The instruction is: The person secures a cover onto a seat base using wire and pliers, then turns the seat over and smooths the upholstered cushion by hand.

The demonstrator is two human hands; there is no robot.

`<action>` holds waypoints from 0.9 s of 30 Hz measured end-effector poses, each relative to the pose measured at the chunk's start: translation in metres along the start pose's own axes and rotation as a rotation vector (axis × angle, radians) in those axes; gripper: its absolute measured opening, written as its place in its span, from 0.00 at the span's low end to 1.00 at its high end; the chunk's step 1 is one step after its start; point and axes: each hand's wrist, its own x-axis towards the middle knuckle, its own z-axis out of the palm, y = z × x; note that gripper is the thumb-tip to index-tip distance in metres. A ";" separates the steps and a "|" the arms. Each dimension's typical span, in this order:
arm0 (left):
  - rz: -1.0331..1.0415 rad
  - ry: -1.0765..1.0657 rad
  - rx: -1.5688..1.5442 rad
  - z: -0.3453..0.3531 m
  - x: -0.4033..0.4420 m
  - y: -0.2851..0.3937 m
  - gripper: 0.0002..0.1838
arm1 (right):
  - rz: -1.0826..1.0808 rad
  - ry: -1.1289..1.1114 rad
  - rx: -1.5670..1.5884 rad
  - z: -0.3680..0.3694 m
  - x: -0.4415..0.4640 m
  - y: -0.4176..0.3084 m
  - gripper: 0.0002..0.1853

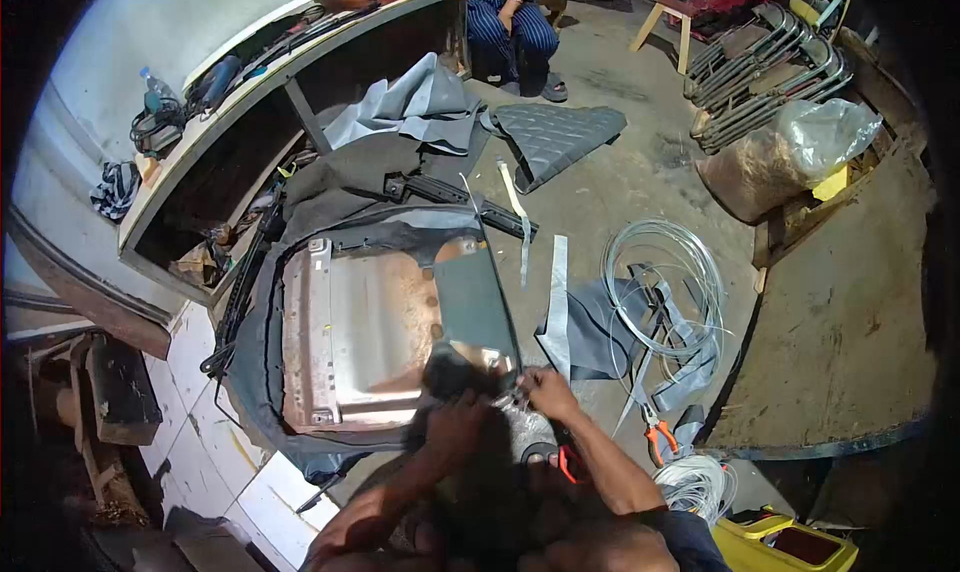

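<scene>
A seat base [375, 337] lies underside up before me, its bare metal pan ringed by dark grey fabric cover [262, 372]. My left hand [455, 424] rests at the near edge of the seat, in deep shadow, so its fingers are unclear. At the near right corner my right hand [547, 392] has its fingers closed against the cover's edge; what they pinch is too small to make out. A grey-green panel [470, 300] covers the right part of the pan. Just below my right hand is a red-handled tool [567, 464], partly hidden by my arm.
Coiled wire [718, 297], fabric scraps [600, 332] and orange-handled pliers [660, 442] lie at right. Behind the seat are a black metal rail [465, 204] and a quilted grey piece [560, 137]. A seated person [510, 37] is beyond, by a shelf [300, 67].
</scene>
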 end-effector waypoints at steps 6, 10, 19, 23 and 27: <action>0.012 -0.262 -0.164 -0.034 -0.128 -0.059 0.13 | -0.257 -0.171 0.139 0.086 -0.097 0.012 0.16; 0.022 -0.370 -0.093 -0.033 -0.208 -0.113 0.13 | -0.331 -0.460 0.124 0.072 -0.103 0.002 0.16; 0.025 -0.423 -0.192 -0.107 -0.112 -0.044 0.15 | -0.485 0.292 0.029 -0.021 -0.051 -0.115 0.10; 0.114 0.279 -0.242 -0.049 -0.020 -0.012 0.16 | -0.350 0.669 -0.468 -0.017 -0.022 -0.114 0.09; 0.027 0.385 -0.029 -0.016 0.068 0.012 0.21 | -0.161 0.368 -0.283 0.010 -0.014 -0.066 0.11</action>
